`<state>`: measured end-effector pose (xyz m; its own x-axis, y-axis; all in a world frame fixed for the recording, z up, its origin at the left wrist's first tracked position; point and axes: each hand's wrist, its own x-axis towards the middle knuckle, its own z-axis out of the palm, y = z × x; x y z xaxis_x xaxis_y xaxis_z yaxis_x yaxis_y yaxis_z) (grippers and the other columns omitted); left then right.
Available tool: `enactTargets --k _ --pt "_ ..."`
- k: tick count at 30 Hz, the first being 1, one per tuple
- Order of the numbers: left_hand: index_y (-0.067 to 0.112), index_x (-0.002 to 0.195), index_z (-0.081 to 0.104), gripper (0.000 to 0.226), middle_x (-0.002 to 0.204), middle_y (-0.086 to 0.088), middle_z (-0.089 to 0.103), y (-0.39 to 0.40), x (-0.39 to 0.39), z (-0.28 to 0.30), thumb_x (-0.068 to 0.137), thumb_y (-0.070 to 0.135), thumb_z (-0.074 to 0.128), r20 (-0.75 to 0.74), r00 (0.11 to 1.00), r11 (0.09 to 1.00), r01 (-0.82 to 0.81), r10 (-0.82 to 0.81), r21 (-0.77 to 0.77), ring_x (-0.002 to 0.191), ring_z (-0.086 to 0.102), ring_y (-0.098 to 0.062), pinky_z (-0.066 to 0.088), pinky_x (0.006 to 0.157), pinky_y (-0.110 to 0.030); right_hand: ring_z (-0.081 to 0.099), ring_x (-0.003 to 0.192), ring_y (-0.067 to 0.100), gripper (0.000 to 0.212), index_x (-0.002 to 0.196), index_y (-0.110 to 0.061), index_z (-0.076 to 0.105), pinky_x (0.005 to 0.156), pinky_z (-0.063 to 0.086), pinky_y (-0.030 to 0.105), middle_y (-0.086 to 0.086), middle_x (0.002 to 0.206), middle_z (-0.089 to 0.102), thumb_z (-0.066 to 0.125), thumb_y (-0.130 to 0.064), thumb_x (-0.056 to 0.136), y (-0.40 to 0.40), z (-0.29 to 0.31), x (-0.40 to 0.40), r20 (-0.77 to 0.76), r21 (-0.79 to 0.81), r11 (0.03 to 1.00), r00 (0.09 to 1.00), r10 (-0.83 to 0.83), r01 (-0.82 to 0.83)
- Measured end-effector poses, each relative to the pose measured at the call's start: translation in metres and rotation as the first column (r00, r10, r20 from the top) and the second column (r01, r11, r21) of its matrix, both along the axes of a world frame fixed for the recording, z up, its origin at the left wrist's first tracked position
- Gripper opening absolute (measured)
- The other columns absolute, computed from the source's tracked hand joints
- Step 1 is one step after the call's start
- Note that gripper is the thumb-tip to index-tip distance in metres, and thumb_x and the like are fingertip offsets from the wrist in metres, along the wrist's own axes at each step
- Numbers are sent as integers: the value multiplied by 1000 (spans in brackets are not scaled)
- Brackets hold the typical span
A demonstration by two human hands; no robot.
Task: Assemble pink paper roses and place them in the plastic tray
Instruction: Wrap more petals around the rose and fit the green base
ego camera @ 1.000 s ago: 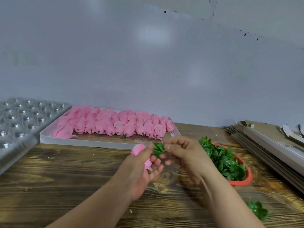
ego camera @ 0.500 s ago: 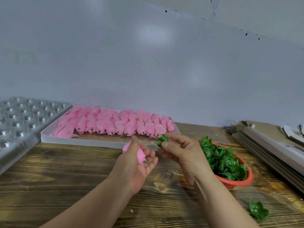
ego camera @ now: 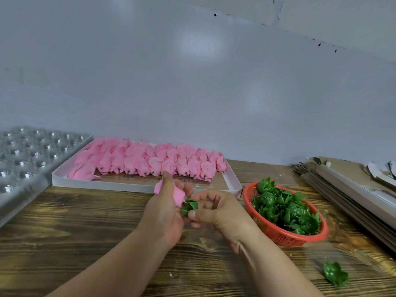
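Your two hands are meeting at the middle of the wooden surface [ego camera: 64, 232]. Your left hand [ego camera: 165, 211] is curling round one pink paper rose [ego camera: 179, 195], thumb pointing toward 12 o'clock. Your right hand [ego camera: 216, 211] is pinching one green calyx [ego camera: 189, 206] against the rose's base, so the two pieces are touching.

At 12 o'clock, one white box [ego camera: 137, 185] is holding rows of pink roses [ego camera: 150, 161], too crowded to count; its front strip is lying bare. At 10 o'clock, one clear plastic tray [ego camera: 27, 155] with many round cells is running off the left edge. At 3 o'clock, one red basket [ego camera: 285, 234] is sitting just beside your right hand, heaped with green calyxes [ego camera: 285, 209]. One loose calyx [ego camera: 334, 273] is lying at 5 o'clock, near the front edge. A stack of flat cardboard [ego camera: 347, 189] is lining the right edge.

Open wood is showing at 8 o'clock, between your left forearm and the tray.
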<state>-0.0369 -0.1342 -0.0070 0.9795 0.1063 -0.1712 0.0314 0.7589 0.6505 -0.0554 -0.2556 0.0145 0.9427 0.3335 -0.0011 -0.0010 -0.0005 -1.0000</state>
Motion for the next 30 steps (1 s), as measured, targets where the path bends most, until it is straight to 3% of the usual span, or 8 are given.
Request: enactTargets --k 6,10,13,16,19,24,27,30 --pt "12 72 55 43 65 -4 63 -1 -4 -2 85 52 47 66 998 996 1 -6 87 56 65 -18 52 62 -39 63 71 28 21 93 2 62 53 55 19 23 85 63 65 14 76 -1 3 1 -40 61 997 998 -49 51" --pt "11 73 55 43 68 -6 63 -1 -6 -1 74 53 50 85 996 994 17 -26 109 63 66 -23 53 66 -42 62 70 28 26 100 10 60 54 54 20 21 80 63 65 15 75 -2 3 1 -14 58 998 999 -35 35" --pt "11 69 56 43 67 -7 64 -4 -8 -1 83 52 49 85 996 994 25 -34 106 70 63 -28 52 74 -45 59 66 23 30 104 15 57 55 54 20 21 79 61 66 15 75 0 2 -1 27 -7 999 999 -33 34" --pt "13 64 56 44 66 -5 65 -5 -9 0 87 50 49 82 996 993 18 -28 120 66 63 -26 52 66 -41 58 61 18 27 101 17 56 55 54 19 24 82 58 65 16 76 3 3 -3 51 -57 998 998 -25 28" --pt "13 64 56 43 66 -4 64 -5 -10 1 79 53 52 92 995 989 20 -34 149 62 63 -22 52 62 -37 60 56 13 17 89 10 60 53 52 18 18 74 61 64 17 75 3 3 -5 56 -59 998 998 -3 7" --pt "10 69 56 44 69 -7 63 -4 -12 3 75 54 52 81 995 982 34 -50 186 62 63 -22 53 62 -37 61 62 16 23 97 18 59 60 55 21 19 80 63 65 16 76 4 4 -5 80 -70 998 997 2 3" --pt "9 72 56 45 70 -7 64 -5 -14 3 79 54 51 68 996 983 45 -58 180 60 65 -24 54 56 -37 56 49 5 19 96 19 62 51 48 16 11 64 58 65 13 78 6 4 -8 117 -129 992 993 3 12" --pt "7 78 55 46 79 -12 62 -9 -16 3 79 53 51 78 994 979 56 -73 198 72 64 -29 54 65 -42 42 34 1 21 96 23 60 40 39 13 8 54 45 65 11 80 6 4 -8 122 -128 990 992 -40 56"
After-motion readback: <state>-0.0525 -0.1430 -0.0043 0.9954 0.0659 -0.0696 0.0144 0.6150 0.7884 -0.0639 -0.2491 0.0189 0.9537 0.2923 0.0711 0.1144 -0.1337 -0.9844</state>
